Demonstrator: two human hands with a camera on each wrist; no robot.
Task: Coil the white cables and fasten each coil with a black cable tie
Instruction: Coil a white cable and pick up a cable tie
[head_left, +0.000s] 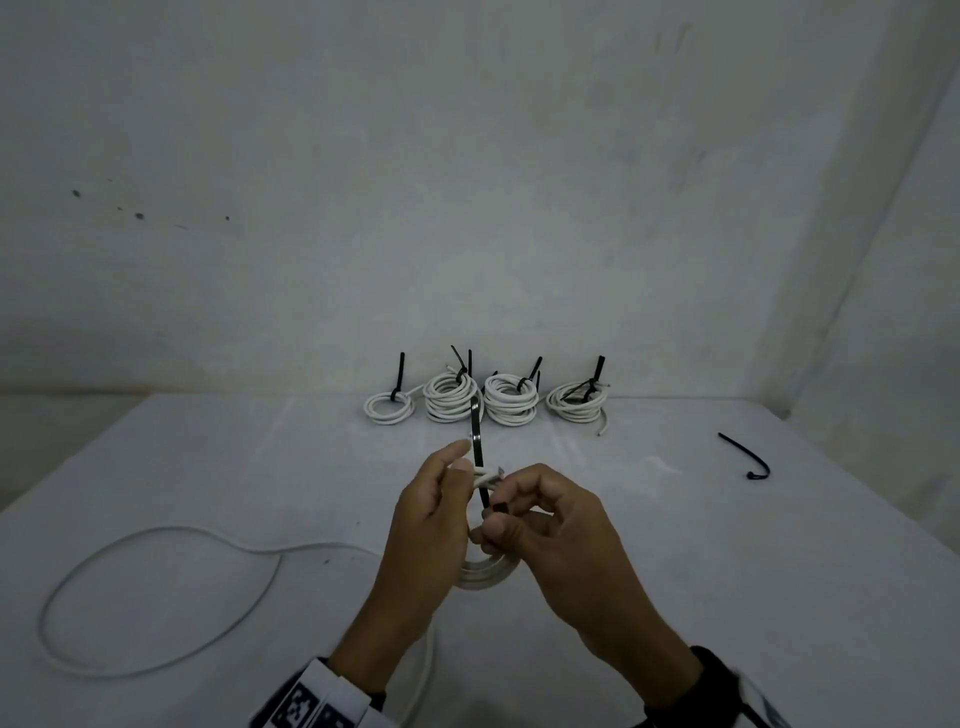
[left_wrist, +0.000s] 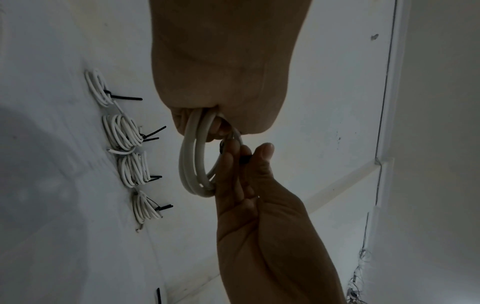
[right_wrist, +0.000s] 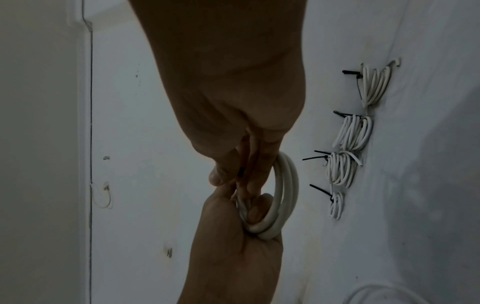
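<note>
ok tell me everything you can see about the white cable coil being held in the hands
The small round coil of smooth white plastic-looking cable has about three loops and hangs above the table. The left hand grips one side of it, fingers curled through the ring. The right hand pinches the head of a black cable tie next to it. The tie's strap crosses the loops and sticks up. Whether it is locked cannot be told.

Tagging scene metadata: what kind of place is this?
Probably a bare indoor recording setup: a white-covered table against a plain white wall, holding only tied cable coils, a loose white cable and a spare black tie.
</note>
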